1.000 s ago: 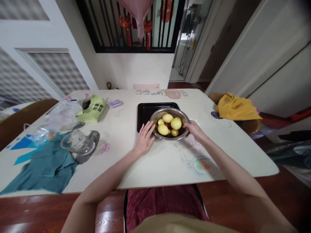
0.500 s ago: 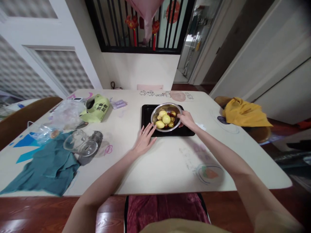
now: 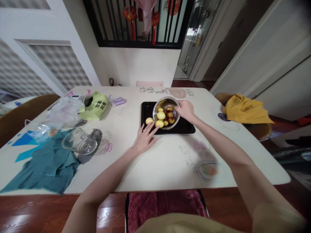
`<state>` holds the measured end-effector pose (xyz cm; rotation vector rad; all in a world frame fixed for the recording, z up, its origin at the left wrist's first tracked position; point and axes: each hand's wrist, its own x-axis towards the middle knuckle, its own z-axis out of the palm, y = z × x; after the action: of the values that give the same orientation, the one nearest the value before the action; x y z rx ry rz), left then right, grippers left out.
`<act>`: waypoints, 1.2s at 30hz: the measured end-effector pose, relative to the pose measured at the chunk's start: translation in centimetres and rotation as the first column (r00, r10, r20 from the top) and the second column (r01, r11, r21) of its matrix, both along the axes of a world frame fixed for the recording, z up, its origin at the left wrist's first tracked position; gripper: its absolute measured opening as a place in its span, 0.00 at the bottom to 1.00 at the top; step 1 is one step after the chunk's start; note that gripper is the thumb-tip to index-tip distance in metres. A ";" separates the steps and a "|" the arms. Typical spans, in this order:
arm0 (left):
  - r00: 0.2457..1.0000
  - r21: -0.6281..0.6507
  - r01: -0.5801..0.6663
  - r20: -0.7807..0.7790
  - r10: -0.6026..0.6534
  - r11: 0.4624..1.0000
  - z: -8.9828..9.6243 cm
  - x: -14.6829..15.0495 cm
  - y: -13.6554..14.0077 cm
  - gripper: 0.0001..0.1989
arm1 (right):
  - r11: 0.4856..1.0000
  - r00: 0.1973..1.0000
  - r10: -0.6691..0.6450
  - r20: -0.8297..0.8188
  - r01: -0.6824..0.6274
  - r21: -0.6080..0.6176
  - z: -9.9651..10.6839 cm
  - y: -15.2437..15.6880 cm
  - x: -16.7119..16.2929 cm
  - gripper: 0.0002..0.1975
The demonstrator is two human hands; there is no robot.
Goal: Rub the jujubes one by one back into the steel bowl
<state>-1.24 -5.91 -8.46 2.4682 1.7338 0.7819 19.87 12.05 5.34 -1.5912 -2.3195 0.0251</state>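
Observation:
My right hand (image 3: 185,111) grips the right rim of a shiny metal bowl (image 3: 173,101), which tilts to the left over a black tray (image 3: 187,127). Inside the bowl are several yellow fruits (image 3: 160,115) and smaller reddish-brown and green jujubes (image 3: 169,115). One yellow fruit (image 3: 149,121) is out of the bowl, at the tray's left side by my left fingertips. My left hand (image 3: 145,137) has its fingers stretched apart at the tray's front left edge, touching a yellow fruit (image 3: 159,124) at the bowl's lip.
On the left of the white table (image 3: 145,171) are a teal cloth (image 3: 51,165), a clear plastic container (image 3: 81,142), a crumpled plastic bag (image 3: 64,111) and a green paper box (image 3: 97,105). A purple packet (image 3: 118,101) lies behind. A yellow cloth (image 3: 246,109) hangs over a chair at right.
The bowl has tipped further to the left in my right hand. One yellow fruit has rolled out onto the left of the tray, beside my left fingers.

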 end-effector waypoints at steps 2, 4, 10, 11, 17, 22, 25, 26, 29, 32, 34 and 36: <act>1.000 0.006 0.005 -0.023 -0.005 1.000 0.0 0.0 0.0 0.31 | 1.000 1.000 -0.003 -0.001 0.003 0.015 0.3 0.1 0.1 0.20; 0.999 0.010 0.015 -0.042 -0.014 1.000 0.0 0.0 0.0 0.31 | 1.000 1.000 -0.009 0.002 0.009 0.026 0.6 0.2 0.2 0.20; 0.999 0.030 0.025 -0.028 -0.024 0.999 -0.2 0.0 0.1 0.30 | 1.000 1.000 -0.017 0.024 0.016 0.025 1.6 0.5 0.8 0.18; 0.999 0.036 0.028 -0.020 -0.028 0.999 -0.3 0.0 0.1 0.30 | 0.999 1.000 -0.018 0.026 0.018 0.028 1.7 0.5 0.9 0.18; 1.000 0.055 0.028 0.007 -0.028 0.998 -0.4 0.0 0.2 0.30 | 0.998 0.999 -0.038 0.033 0.036 0.047 2.2 0.2 2.4 0.21; 1.000 0.047 0.025 -0.001 -0.025 0.999 -0.4 -0.1 0.2 0.30 | 0.996 0.996 -0.066 0.052 0.063 0.063 2.8 -0.3 4.0 0.22; 1.000 0.048 0.026 -0.004 -0.025 0.999 -0.4 -0.1 0.1 0.31 | 0.993 0.995 -0.088 0.049 0.084 0.087 3.2 -0.9 5.3 0.22; 1.000 0.048 0.026 -0.003 -0.026 0.999 -0.3 -0.1 0.1 0.31 | 0.990 0.994 -0.098 0.041 0.094 0.104 3.4 -1.1 5.9 0.22; 1.000 0.041 0.030 0.006 -0.030 0.999 -0.3 -0.1 0.1 0.31 | 0.979 0.991 -0.130 -0.013 0.131 0.157 3.8 -1.8 8.0 0.21; 0.999 0.039 0.029 0.042 -0.031 0.999 0.0 -0.1 0.0 0.32 | 0.982 0.987 -0.115 -0.113 0.130 0.136 3.9 -2.5 10.2 0.21; 0.995 0.055 0.038 0.087 -0.042 0.998 0.3 -0.1 -0.1 0.33 | 0.997 0.973 -0.049 -0.227 0.060 0.039 3.5 -3.2 11.4 0.20; 0.987 0.094 0.063 0.141 -0.076 0.994 0.6 0.0 -0.3 0.33 | 0.989 0.923 0.032 -0.384 -0.084 -0.120 2.5 -4.1 12.1 0.18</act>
<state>-1.26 -6.25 -7.90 2.4427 1.5896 1.0249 32.00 7.95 7.87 -1.4240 -2.0905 0.4725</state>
